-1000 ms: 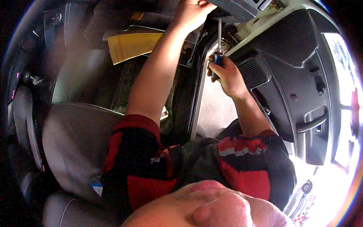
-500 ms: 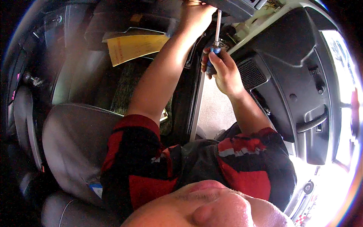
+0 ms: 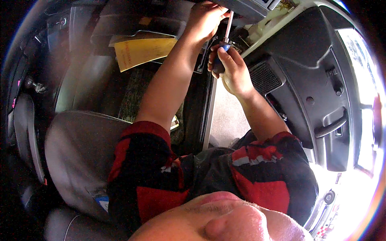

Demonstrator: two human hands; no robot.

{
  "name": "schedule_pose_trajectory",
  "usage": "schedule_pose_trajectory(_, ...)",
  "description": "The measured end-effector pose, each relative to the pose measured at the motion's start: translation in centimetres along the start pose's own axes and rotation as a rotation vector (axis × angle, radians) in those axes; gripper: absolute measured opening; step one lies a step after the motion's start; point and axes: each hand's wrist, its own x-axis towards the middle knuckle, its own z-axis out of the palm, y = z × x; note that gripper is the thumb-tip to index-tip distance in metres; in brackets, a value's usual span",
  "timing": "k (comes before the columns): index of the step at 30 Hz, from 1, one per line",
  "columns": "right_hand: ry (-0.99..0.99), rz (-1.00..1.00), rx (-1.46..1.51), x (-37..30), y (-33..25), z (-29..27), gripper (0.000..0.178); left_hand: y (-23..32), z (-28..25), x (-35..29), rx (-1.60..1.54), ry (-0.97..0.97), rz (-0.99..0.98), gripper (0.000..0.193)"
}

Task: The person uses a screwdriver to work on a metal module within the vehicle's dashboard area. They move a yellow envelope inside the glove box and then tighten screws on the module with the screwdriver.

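Paper (image 3: 142, 53) lies left of the screwdriver (image 3: 225, 45), door (image 3: 307, 72) right.

- Open vehicle door (image 3: 309, 72) between two and three o'clock, its inner side black, with a speaker grille (image 3: 265, 76) and a curved pull handle (image 3: 333, 127).
- Door window (image 3: 350, 50) at two o'clock, bright with daylight.
- Glare outside, nearly white, at four o'clock.
- Pale ground (image 3: 227, 114) near the centre, toward three o'clock, beyond the sill.
- Dark footwell floor (image 3: 134, 94) toward ten o'clock, in shadow.
- Grey seat (image 3: 80, 148) between eight and nine o'clock.
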Motion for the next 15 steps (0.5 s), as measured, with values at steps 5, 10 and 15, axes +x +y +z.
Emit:
schedule_pose_trajectory(5,-0.01,-0.019,0.017,0.8,-0.2,0.3,0.026,0.7,2.4,-0.4,0.043,0.061,0.083,0.013)
schedule_pose_trajectory(10,0.007,0.018,0.028,1.3,0.6,1.5,0.027,3.9,2.0,-1.2,0.345,0.082,-0.155,0.019)
schedule_pose_trajectory(15,0.008,-0.013,-0.014,1.6,0.9,1.5,0.029,2.8,2.4,-0.9,0.246,0.062,-0.219,0.025)
